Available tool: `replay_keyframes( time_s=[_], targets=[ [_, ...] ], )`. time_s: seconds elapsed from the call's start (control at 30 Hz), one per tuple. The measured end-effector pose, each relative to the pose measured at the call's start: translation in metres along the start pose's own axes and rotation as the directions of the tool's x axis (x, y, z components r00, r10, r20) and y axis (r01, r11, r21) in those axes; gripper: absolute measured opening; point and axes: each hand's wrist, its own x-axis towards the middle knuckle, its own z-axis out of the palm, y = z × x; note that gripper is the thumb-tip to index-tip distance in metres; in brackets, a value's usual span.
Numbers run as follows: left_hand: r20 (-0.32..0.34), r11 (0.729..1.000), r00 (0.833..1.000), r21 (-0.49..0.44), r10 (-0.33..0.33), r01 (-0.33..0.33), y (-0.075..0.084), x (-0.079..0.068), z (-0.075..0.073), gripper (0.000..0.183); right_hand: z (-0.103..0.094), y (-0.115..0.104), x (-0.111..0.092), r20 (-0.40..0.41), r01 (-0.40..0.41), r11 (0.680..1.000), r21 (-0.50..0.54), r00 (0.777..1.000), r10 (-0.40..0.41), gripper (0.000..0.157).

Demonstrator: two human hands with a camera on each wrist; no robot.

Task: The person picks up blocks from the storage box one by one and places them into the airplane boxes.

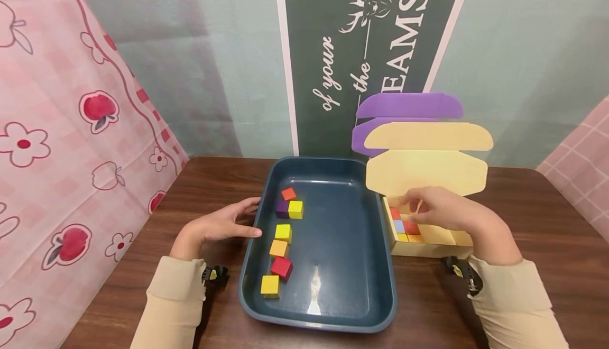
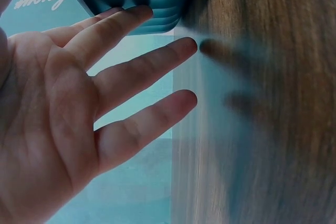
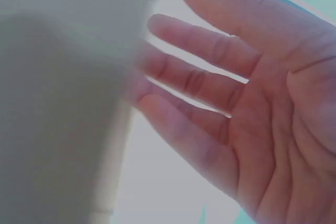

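Note:
My left hand (image 1: 223,224) rests against the left side of the dark blue tray (image 1: 380,306); its fingers are spread and hold nothing. In the tray lie a small orange-red block (image 1: 288,194), a purple cube (image 1: 282,209), yellow cubes (image 1: 269,285), an orange cube (image 1: 279,249) and a red cube (image 1: 282,268). My right hand (image 1: 444,209) reaches into a pale yellow cardboard box (image 1: 423,250). Red (image 1: 411,228), blue (image 1: 398,226), yellow and orange cubes sit at the box's left side. In the right wrist view the box wall partly hides the loosely bent fingers; nothing shows between them.
The yellow box's lid (image 1: 425,172) stands up at the back. Behind it rises a purple lid (image 1: 409,106). Everything stands on a brown wooden table (image 1: 223,174). Printed cloths hang behind and at the left, including a pink one (image 1: 47,180).

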Motion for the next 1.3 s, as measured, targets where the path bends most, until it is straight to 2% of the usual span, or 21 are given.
replay_keyframes(
  time_s=[0.17, 0.37, 0.57, 0.67, 0.87, 1.1, 1.3],
  targets=[
    [-0.018, 1.000, 1.000, -0.006, -0.006, 0.006, -0.001, -0.001, 0.000, 0.087, -0.013, -0.031, 0.009, -0.094, 0.096, 0.995, -0.002, 0.991, -0.095, 0.034],
    [-0.014, 1.000, 1.000, -0.017, 0.014, -0.014, -0.003, -0.002, 0.000, 0.086, -0.022, -0.070, 0.039, -0.153, 0.214, 0.977, -0.023, 0.964, -0.215, 0.030],
    [-0.013, 1.000, 1.000, -0.008, 0.024, -0.024, -0.004, -0.002, 0.000, 0.086, -0.017, -0.096, 0.075, -0.133, 0.277, 0.961, 0.009, 0.953, -0.273, 0.030],
    [-0.012, 0.999, 0.999, -0.002, 0.033, -0.033, -0.004, -0.002, 0.000, 0.086, -0.009, -0.105, 0.091, -0.101, 0.283, 0.958, 0.041, 0.955, -0.278, 0.032],
    [-0.015, 0.999, 0.999, 0.003, 0.033, -0.033, -0.004, -0.004, 0.000, 0.086, 0.011, -0.118, 0.120, -0.056, 0.330, 0.941, 0.081, 0.944, -0.326, 0.033],
    [-0.013, 1.000, 1.000, -0.011, -0.001, 0.001, -0.002, -0.002, 0.000, 0.087, 0.035, -0.124, 0.148, -0.018, 0.285, 0.951, 0.120, 0.958, -0.285, 0.034],
    [-0.009, 1.000, 1.000, 0.001, 0.007, -0.007, 0.000, -0.001, 0.001, 0.088, 0.051, -0.116, 0.160, 0.081, 0.210, 0.974, 0.091, 0.973, -0.217, 0.035]
  ],
)
